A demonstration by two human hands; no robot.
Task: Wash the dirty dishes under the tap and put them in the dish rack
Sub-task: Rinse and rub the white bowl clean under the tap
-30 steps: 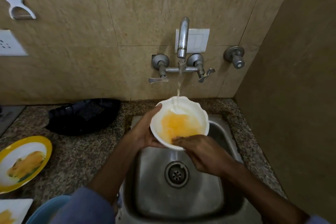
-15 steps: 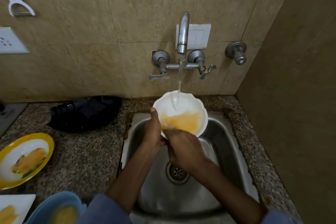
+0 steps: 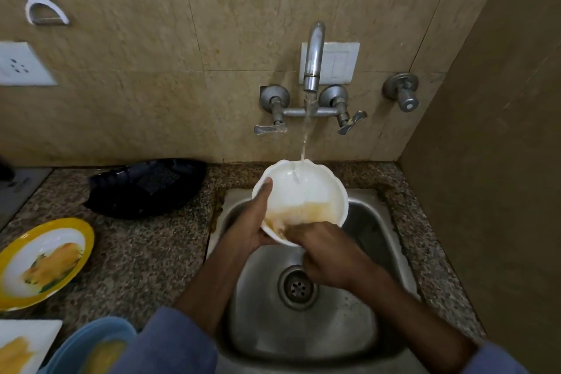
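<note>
The left hand [image 3: 247,226] grips the bowl [image 3: 303,191] by its rim, thumb inside. The right hand [image 3: 329,252] reaches into its low side; fingers hidden. Water from the tap [image 3: 314,55] lands above both.

Blue sleeves [image 3: 182,343] pushed up, forearms and hands [image 3: 249,228] bare.

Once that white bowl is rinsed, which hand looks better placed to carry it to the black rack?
Probably the left hand: it already grips the white bowl at its rim, on the side nearer the black rack. The right hand is rubbing inside.
</note>
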